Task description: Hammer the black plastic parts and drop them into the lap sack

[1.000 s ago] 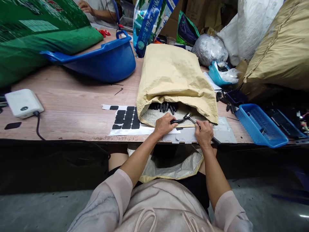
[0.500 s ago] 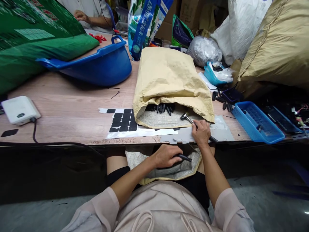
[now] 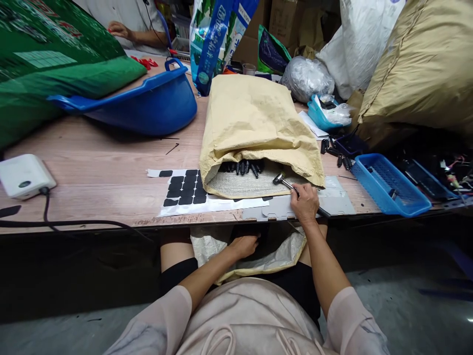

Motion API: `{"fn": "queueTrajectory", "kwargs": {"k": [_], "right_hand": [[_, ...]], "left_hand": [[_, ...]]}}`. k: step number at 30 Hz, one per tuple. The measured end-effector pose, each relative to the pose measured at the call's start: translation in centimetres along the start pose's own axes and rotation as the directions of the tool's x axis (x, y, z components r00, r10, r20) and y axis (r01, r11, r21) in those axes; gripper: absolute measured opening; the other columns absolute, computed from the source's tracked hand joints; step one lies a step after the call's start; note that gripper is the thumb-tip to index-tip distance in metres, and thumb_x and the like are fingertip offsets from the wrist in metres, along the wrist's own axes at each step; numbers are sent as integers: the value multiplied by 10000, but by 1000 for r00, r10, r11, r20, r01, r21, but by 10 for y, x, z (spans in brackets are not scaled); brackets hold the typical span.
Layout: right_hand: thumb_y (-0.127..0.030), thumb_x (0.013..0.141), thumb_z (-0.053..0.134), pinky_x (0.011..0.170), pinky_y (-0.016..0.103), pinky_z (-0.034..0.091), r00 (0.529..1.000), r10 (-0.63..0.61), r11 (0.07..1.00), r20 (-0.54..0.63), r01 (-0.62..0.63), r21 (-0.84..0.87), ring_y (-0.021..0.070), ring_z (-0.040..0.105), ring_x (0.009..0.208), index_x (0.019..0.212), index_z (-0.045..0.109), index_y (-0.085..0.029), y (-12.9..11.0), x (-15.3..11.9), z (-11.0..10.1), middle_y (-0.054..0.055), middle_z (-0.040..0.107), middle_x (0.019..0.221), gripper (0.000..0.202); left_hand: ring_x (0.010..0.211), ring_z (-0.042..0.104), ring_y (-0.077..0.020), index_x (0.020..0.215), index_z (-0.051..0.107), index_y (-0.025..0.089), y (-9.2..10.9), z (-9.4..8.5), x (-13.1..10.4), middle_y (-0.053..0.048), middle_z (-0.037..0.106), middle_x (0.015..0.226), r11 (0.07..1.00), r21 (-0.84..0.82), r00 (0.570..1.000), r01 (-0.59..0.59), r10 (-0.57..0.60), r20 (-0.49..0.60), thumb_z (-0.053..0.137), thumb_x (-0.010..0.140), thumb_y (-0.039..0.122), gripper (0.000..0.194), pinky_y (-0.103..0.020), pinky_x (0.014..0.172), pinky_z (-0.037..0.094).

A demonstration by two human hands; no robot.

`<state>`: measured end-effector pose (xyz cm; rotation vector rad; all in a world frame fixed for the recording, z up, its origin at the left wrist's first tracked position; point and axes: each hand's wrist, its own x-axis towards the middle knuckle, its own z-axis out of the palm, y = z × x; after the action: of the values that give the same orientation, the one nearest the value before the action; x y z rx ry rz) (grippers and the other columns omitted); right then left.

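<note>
My right hand [image 3: 305, 203] grips a small hammer [image 3: 284, 181] with a shiny metal head and a dark handle. It rests at the table's front edge, the hammer head lying over the open mouth of a tan woven sack [image 3: 254, 111]. Several black pointed plastic pieces [image 3: 243, 167] show inside that mouth. Below the table edge, my left hand [image 3: 244, 245] reaches into a second open sack [image 3: 266, 270] across my lap. Its fingers are hidden in the dark opening, so I cannot see what they hold.
A sheet of black stickers [image 3: 184, 190] lies beside the tan sack. A blue basin [image 3: 148, 111] and white device [image 3: 27, 176] stand left, a blue basket [image 3: 391, 190] right. Full sacks [image 3: 424, 64] crowd the back right. A co-worker's hand [image 3: 121, 30] shows across the table.
My left hand has moved down and left into the lap sack; the black stick-like piece it held above the opening is out of sight. My right hand still holds the hammer. The view shifted slightly.
</note>
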<state>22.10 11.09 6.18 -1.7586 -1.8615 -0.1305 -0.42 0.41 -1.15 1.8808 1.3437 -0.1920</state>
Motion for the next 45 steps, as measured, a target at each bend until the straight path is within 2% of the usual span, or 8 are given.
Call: {"fn": "queueTrajectory", "kwargs": {"k": [5, 8, 12, 14, 16, 23, 29, 45], "right_hand": [[-271, 979, 569, 870, 394, 406, 1000, 0, 1000, 7, 0, 6, 271, 477, 985, 1117, 780, -221, 0, -1, 1, 105, 632, 1027, 257], [-274, 978, 571, 864, 390, 403, 1000, -5, 1000, -9, 5, 3, 266, 478, 974, 1109, 779, -225, 0, -2, 2, 99, 639, 1020, 251], [-273, 974, 579, 863, 385, 399, 1000, -9, 1000, -27, 9, 4, 264, 483, 966, 1080, 782, -229, 0, -1, 3, 95, 648, 1006, 232], [-271, 975, 585, 866, 382, 399, 1000, -6, 1000, -23, 6, 0, 264, 488, 972, 1072, 782, -228, 0, -1, 3, 94, 650, 1009, 224], [-273, 978, 590, 869, 378, 403, 1000, -3, 1000, -18, 3, -8, 261, 493, 975, 1071, 782, -228, -1, -1, 3, 92, 649, 1013, 218], [-261, 977, 597, 870, 380, 410, 1000, -1, 1000, -12, 0, -21, 263, 499, 976, 1075, 788, -226, -4, -1, 1, 92, 658, 1008, 217], [-264, 982, 605, 867, 374, 400, 1000, 10, 1000, 12, -10, -23, 263, 500, 991, 1087, 787, -227, -3, -1, 0, 92, 654, 1022, 214], [-288, 1004, 562, 866, 379, 413, 1000, 12, 1000, 26, -12, 28, 265, 530, 961, 1005, 742, -219, 4, 3, -2, 98, 667, 1001, 193]], "left_hand": [[980, 763, -250, 1109, 802, 283, 37, -54, -33, -53, 831, 1055, 939, -82, 941, -333, 326, -92, 662, 933, 324, 229, -316, 844, 551], [800, 729, -193, 1060, 803, 265, 55, -104, -34, -15, 812, 889, 903, -197, 891, -381, 302, -339, 649, 956, 401, 230, -280, 752, 521], [904, 736, -249, 1052, 774, 232, 60, -164, -1, -65, 800, 920, 978, -201, 697, -49, -110, -709, 650, 969, 446, 261, -332, 796, 519], [987, 741, -304, 1059, 763, 223, 58, -182, 19, -104, 800, 980, 964, -233, 633, 131, -263, -729, 674, 953, 490, 301, -373, 829, 528], [1049, 739, -354, 1063, 761, 209, 56, -191, 34, -149, 796, 1050, 937, -244, 624, 249, -348, -700, 694, 931, 522, 347, -413, 858, 536], [1079, 734, -381, 1061, 790, 225, 41, -185, 23, -166, 796, 1074, 932, -161, 677, 324, -347, -648, 596, 948, 392, 280, -446, 887, 536], [996, 715, -282, 1010, 786, 253, 29, -168, -7, -71, 786, 1014, 984, -57, 802, 167, -170, -573, 663, 907, 370, 198, -343, 825, 517], [1086, 658, -244, 1038, 806, 266, 22, -146, 29, -33, 726, 1042, 984, -123, 721, -130, 9, -693, 783, 886, 291, 156, -340, 901, 497]]}}
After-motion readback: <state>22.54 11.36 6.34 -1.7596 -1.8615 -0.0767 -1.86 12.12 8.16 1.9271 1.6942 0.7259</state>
